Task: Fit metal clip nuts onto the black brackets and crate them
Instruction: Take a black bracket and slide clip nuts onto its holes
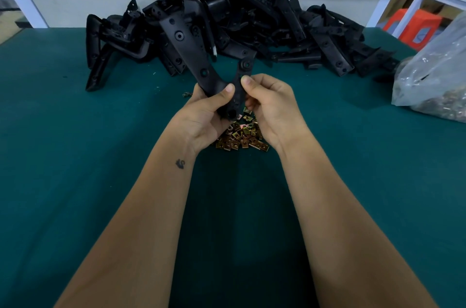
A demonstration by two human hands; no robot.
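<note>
Two bare forearms reach up from the bottom edge over the green table (75,156), the left one bearing a small dark mark near the wrist. Between the wrists, and partly hidden under the hands, a loose heap of brass-coloured clip nuts (240,134) lies on the tabletop.

Just above that heap both hands meet around one black bracket (191,55). The left hand (204,113) is curled round the bracket's lower bend, thumb pressed across the front face and fingers wrapped behind. The right hand (269,105) pinches the bracket's shorter right-hand branch, its thumb tip set on the front just under a round hole, its other fingers folded behind the part. Whether a clip nut sits between those fingers cannot be told. The bracket is lifted clear of the table; its long arm slants up and to the left from the left hand, showing several round holes, and its upper end overlaps the view of the pile behind it.

Further back, against the pale wall, a large jumbled pile of black brackets (290,30) spreads across the table's far side. At the right edge a clear plastic bag (433,75) rests on the table, with small metal parts at its bottom. Behind it stand a white frame and orange stools (413,27).
</note>
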